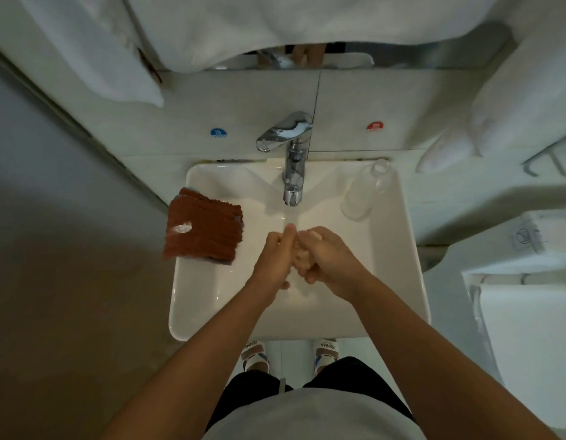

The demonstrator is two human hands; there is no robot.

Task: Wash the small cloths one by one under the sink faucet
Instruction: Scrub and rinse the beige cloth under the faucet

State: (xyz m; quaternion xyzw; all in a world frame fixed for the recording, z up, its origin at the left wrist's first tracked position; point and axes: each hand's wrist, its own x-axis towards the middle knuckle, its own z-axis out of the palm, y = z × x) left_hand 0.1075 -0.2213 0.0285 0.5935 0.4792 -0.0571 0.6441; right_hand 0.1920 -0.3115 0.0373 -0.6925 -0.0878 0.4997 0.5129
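1. White rectangular ceramic sink basin (399, 268), seen from above, set against a pale tiled wall.
2. Stack of folded rust-brown textured cloths (203, 228) resting on the basin's left rim, one corner hanging past the edge; a white tag on top.
3. Chrome single-lever faucet (292, 173) at the back centre, spout pointing toward the viewer, a thin stream of water falling beneath it.
4. Clear plastic bottle (365, 190), without a cap, standing on the right rear corner of the basin.
5. Left hand (273, 262) and right hand (330, 260) pressed together over the bowl, directly under the stream, fingers of both curled around the same bundle.
6. Small pale peach cloth (302, 257) bunched tightly between the two hands, mostly hidden by fingers.
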